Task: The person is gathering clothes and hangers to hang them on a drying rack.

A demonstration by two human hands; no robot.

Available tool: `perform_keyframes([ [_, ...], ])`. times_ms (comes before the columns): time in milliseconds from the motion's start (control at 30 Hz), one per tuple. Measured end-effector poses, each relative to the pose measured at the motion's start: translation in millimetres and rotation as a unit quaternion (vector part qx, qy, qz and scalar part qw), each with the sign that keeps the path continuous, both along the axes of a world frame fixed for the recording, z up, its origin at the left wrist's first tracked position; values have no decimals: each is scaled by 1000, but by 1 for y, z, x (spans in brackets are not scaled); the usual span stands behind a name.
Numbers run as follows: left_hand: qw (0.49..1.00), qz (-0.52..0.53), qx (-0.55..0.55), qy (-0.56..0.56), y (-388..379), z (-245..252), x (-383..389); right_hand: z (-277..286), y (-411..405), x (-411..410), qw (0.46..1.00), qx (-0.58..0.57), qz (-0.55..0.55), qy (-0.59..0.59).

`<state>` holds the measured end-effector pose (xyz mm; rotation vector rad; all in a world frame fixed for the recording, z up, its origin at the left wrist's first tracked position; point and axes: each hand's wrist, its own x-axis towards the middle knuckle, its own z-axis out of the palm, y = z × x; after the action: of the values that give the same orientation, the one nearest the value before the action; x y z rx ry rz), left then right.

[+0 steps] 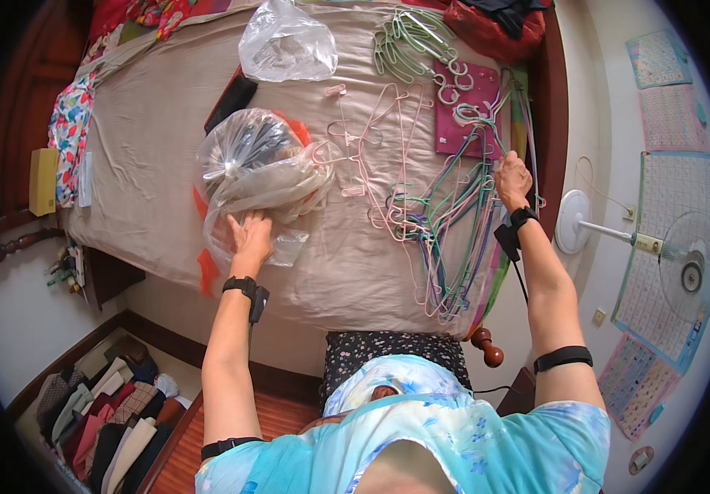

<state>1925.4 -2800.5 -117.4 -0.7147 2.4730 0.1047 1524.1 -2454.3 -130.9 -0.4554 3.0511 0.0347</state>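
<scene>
My left hand (250,238) rests against the near side of a clear plastic bag (231,179), its thumb apart and its fingertips hidden at the plastic. Dark contents show through the bag, which lies with orange plastic (208,272) around it. At the bed's right side my right hand (514,179) is closed on a hanger at the edge of a tangled pile of clothes hangers (447,228) in green, purple and pink. Pink hangers (392,136) and a pink clip hanger (350,139) lie between the two hands.
Pale green hangers (413,40) lie farther back, partly over a magenta packet (463,139). Another clear bag (287,43) and a red bag (497,31) are on the bed (145,154). A standing fan (639,241) is at right; a drawer of folded clothes (105,420) lies lower left.
</scene>
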Motion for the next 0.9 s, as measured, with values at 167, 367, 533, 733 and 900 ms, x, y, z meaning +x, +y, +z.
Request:
perform_keyframes([
  [167,998,22,53,27,30,21,-10,4,-29,32,987,21,84,133],
  [367,942,20,200,268,68,28,-54,-17,-102,118,967,-171,181,-45],
  [533,879,172,303,327,83,-18,-112,-50,-133,161,954,-242,29,-173],
  [733,818,270,413,294,83,-20,-121,-55,-112,142,906,-323,-100,-254],
  [900,649,342,544,406,70,24,-93,-11,-57,138,830,-469,-159,-256],
])
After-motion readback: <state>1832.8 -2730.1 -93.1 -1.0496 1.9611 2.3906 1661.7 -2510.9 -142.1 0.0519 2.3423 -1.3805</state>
